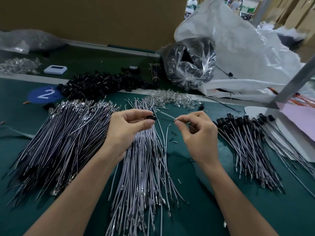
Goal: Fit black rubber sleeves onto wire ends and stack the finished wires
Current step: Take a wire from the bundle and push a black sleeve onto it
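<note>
A grey metal post [294, 79] is rising at a slant on the right. Left of the post, a dark green worktable [204, 210] is spreading across the whole near view, and a pale rail [34, 77] is running across its far part. Further left of the post, behind the table, a plain brown board [85, 17] is standing like a wall. Beyond the post, blurred brown cardboard boxes [293, 11] are standing stacked. Soft, even light is lying over the table, leaving only faint shadows.
</note>
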`<state>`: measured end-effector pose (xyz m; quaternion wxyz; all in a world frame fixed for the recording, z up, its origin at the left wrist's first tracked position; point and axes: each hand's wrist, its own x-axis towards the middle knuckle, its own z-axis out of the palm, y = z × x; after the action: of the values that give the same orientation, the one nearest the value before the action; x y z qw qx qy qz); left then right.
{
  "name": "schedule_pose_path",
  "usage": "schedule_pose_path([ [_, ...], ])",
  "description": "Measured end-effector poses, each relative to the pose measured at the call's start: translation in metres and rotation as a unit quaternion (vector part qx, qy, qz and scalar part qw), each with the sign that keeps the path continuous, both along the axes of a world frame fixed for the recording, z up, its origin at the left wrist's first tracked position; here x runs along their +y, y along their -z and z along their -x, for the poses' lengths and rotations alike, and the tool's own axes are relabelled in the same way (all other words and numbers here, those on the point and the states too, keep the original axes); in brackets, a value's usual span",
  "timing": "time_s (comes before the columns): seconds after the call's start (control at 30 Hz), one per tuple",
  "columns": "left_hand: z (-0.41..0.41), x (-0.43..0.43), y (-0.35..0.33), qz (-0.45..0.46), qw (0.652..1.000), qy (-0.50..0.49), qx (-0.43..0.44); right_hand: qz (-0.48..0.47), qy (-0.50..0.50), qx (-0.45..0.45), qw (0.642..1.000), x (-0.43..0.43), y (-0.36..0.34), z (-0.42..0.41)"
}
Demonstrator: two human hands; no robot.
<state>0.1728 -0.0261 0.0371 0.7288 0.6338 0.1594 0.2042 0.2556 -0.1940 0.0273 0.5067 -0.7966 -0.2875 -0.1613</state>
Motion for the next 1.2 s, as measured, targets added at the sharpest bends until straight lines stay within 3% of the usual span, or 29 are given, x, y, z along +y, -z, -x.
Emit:
schedule_pose_path([
  [0.67, -0.0004, -0.0027, 0.0001, -0.007, 0.999, 0.003, -0.037, -0.057, -0.008, 0.062, 0.996, -0.0020, -0.0039, 0.0014],
  [1.2, -0.0001, -0.0019, 0.0002, 0.028, 0.999, 0.004, -0.045, -0.041, -0.006, 0.064, 0.997, -0.0017, -0.0046, 0.0013],
])
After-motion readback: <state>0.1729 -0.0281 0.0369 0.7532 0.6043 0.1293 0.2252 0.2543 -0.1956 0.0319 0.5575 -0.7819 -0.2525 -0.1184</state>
